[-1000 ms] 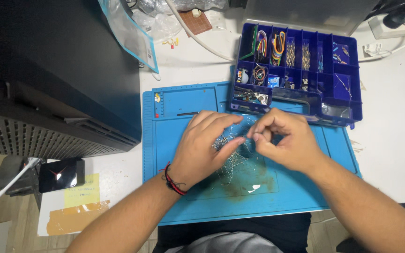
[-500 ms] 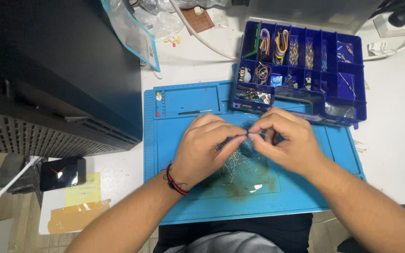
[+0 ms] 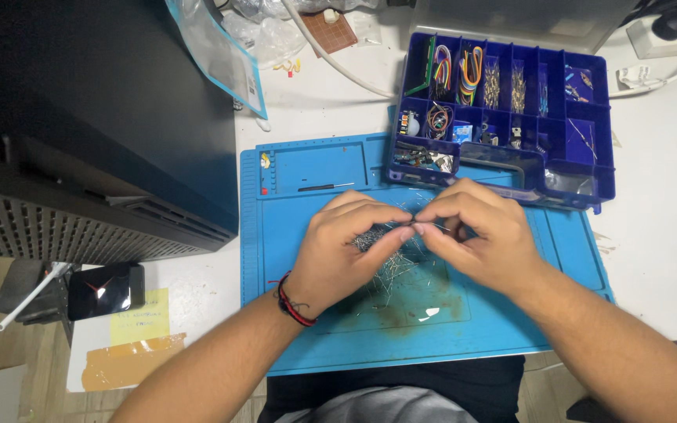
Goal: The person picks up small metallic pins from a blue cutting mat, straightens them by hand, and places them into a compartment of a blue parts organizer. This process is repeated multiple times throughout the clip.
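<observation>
My left hand and my right hand meet fingertip to fingertip over a blue work mat. Between their pinched fingers is a small thin metal part, mostly hidden. Under the hands lies a loose heap of thin wire-legged components. A red and black band circles my left wrist.
A dark blue compartment box with wires and small parts stands behind the mat, at the right. A large black case fills the left. A thin black tool lies on the mat. A phone and yellow notes sit at lower left.
The hands have stayed together over the heap, with only small finger shifts. The view has tilted slightly.
</observation>
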